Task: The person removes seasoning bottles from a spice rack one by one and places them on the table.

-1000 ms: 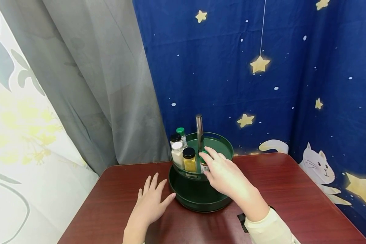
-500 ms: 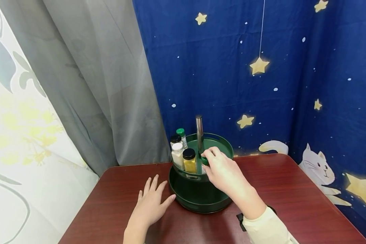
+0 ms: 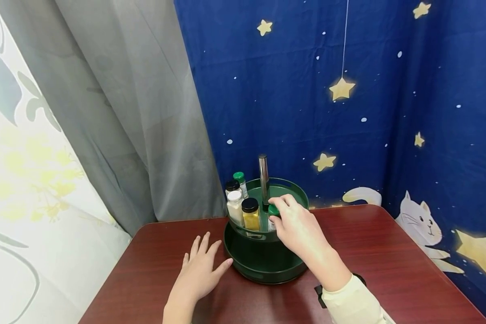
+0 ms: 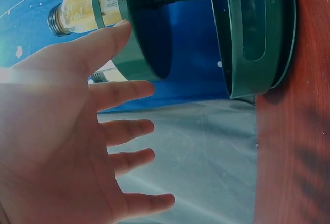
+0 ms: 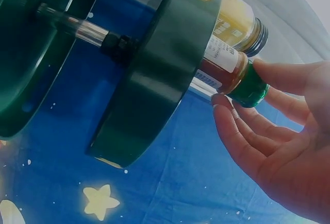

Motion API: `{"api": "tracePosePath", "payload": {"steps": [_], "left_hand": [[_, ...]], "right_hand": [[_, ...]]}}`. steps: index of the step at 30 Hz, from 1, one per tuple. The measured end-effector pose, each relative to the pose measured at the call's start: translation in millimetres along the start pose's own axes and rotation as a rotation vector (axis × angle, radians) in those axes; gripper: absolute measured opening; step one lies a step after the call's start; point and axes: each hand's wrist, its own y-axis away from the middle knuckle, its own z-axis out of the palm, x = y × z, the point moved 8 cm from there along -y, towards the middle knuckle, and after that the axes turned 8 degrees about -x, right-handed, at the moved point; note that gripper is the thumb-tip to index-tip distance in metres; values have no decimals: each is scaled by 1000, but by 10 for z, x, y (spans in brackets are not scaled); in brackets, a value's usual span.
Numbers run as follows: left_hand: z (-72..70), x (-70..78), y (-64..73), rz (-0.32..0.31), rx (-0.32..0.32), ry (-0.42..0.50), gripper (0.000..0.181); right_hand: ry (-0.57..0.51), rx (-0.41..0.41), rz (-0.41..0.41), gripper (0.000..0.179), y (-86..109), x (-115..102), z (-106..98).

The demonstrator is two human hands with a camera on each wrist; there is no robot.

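Note:
My right hand (image 3: 301, 227) holds a green-lidded spice jar (image 5: 227, 64) by its lid, thumb on one side and fingertips on the other. That jar, with reddish-brown contents and a white label, stands in the upper tray (image 3: 295, 191) of a green two-tier rack. Beside it is a yellow spice jar (image 3: 251, 219) with a black lid. A white-lidded jar (image 3: 235, 209), a black-lidded jar (image 3: 232, 185) and another green-lidded jar (image 3: 240, 178) line the tray's left side. My left hand (image 3: 199, 272) is spread with straight fingers, left of the lower tray (image 3: 267, 275), holding nothing.
A shiny metal post (image 3: 264, 180) rises through the middle of the rack. The rack stands on a reddish-brown table (image 3: 166, 243). Behind the table hang a grey curtain (image 3: 178, 148) and a blue star-patterned curtain (image 3: 283, 108).
My right hand's fingers have drawn in from a looser spread around the green lid to a hold on it. The left hand stays in place.

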Motion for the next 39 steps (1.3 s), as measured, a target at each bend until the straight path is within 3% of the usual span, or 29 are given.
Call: {"api": "tracePosePath", "payload": {"steps": [17, 28, 39], "left_hand": [[10, 7, 29, 5, 3, 1, 69], [3, 12, 22, 10, 10, 1, 67], [-5, 8, 18, 13, 11, -5, 67]], "right_hand": [[-18, 64, -5, 39, 52, -67, -204], [0, 121, -43, 35, 153, -181, -466], [37, 96, -45, 37, 348, -206, -531]]}}
